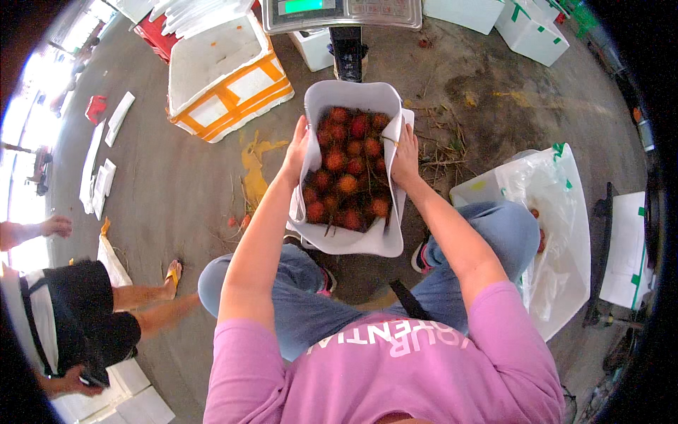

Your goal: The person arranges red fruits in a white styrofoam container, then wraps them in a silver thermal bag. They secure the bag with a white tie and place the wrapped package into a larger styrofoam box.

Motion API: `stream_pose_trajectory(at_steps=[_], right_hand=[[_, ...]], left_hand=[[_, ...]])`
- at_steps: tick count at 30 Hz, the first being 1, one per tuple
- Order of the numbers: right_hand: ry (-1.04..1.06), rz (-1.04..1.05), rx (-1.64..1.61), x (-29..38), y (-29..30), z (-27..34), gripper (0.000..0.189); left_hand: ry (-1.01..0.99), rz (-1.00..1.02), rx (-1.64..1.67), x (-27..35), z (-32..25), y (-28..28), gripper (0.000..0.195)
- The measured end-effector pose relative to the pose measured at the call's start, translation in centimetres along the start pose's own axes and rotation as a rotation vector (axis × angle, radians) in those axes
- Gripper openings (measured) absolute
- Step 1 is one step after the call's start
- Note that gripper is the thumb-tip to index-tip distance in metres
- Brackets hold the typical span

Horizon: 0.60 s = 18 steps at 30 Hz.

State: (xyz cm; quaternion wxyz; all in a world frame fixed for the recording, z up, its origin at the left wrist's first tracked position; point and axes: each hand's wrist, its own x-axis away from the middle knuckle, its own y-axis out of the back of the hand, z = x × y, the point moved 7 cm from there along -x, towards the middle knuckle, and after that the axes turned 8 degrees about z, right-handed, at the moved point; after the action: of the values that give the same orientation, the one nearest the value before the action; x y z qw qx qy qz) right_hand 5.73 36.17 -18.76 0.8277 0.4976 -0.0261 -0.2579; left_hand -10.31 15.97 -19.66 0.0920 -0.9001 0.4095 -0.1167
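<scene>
A white plastic basket [352, 248] full of red, hairy fruits that look like rambutans [347, 159] stands before me, between my knees. My left hand [297, 151] lies flat along its left side wall, fingers pointing away from me. On the opposite side, my right hand [405, 153] presses against the wall in the same way, beside a thin stem that sticks out over the rim. Both thumbs are hard to make out. Just beyond the basket rises the black post of a digital scale [347, 53], whose display is lit green.
An orange-taped foam box [228, 100] stands at upper left. To the right is a foam box lined with clear plastic [561, 254], with a few fruits inside. Twigs [442, 143] litter the floor. Another person [90, 312] is at the left. More foam boxes [535, 37] stand at upper right.
</scene>
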Motion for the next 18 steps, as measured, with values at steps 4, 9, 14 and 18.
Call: stream_pose_trajectory(at_steps=[4,9,14,18], right_hand=[[0.136,0.065,-0.404,-1.7,0.4,6.6,0.062],[0.211,0.042,-0.201,-0.2,-0.5,6.2,0.061],[0.195,0.090,-0.087,-0.4,-1.1,7.5,0.062],[0.285,0.001,-0.189,0.1,-0.4,8.5,0.050]], left_hand=[[-0.165,-0.036,-0.452,-0.2,-1.6,0.7,0.057],[-0.029,0.142,-1.055,-0.2,1.1,-6.6,0.051],[-0.046,0.010,-1.314,0.8,0.0,-7.3,0.048],[-0.319,-0.026,-1.183,0.9,-0.9,-6.3,0.046]])
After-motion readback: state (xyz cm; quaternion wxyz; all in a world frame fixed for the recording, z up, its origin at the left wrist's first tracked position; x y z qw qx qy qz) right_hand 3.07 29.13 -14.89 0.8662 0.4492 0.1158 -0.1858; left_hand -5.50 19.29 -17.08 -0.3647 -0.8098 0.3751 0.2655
